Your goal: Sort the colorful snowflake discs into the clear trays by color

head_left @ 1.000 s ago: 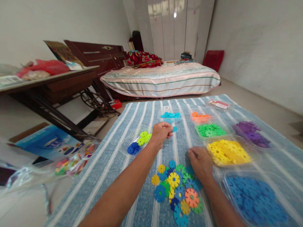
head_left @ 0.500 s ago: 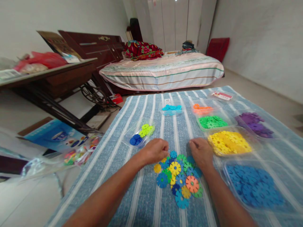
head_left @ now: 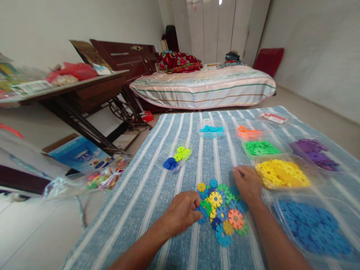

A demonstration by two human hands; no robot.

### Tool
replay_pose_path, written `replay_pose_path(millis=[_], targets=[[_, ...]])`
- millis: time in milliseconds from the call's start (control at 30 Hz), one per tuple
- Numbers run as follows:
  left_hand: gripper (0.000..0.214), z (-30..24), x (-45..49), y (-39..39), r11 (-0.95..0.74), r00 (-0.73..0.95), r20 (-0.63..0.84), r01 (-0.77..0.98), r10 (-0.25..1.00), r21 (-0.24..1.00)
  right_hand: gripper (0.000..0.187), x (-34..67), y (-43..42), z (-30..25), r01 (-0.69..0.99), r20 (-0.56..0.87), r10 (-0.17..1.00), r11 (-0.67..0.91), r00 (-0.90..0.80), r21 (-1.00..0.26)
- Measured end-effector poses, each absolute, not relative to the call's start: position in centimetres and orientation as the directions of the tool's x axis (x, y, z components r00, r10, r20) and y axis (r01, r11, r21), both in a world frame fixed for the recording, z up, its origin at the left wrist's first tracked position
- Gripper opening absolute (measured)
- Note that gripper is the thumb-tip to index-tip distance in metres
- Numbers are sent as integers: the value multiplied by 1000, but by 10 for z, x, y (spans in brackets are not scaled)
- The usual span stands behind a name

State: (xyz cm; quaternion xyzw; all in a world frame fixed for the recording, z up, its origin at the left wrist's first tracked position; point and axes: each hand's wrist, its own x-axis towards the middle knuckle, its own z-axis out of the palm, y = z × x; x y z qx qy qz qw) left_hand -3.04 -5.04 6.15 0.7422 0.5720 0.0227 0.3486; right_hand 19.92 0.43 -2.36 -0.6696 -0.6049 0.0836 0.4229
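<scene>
Plastic notched discs (head_left: 219, 210) beside left hand (head_left: 182, 210)

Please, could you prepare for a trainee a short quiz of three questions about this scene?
1. True or false: the left hand is at the left edge of the mixed pile of discs.
2. Fill in: the leftmost clear container holds dark blue discs and ____ discs.
3. On the right side, which colour lies between the green discs and the large blue discs?

Key: 1. True. 2. Yellow-green. 3. Yellow.
</scene>
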Motion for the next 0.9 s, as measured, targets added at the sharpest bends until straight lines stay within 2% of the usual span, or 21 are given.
replay_pose_path(millis=[167, 333, 633, 900], targets=[[12, 58, -33, -48, 150, 317, -443, 647, 839, 748, 28, 200, 5, -24, 727, 383, 889, 89, 251, -681], [13, 69, -30, -41, 251, 303, -453, 523, 839, 815, 28, 200, 6, -25, 731, 385, 888, 87, 251, -677], [15, 66, -15, -12, 210, 298, -368, 450, 881, 868, 29, 198, 7, -24, 731, 385, 887, 83, 256, -677], [14, 66, 6, 7, 252, 257, -389, 438, 885, 863, 27, 197, 9, -23, 724, 379, 887, 77, 265, -686]])
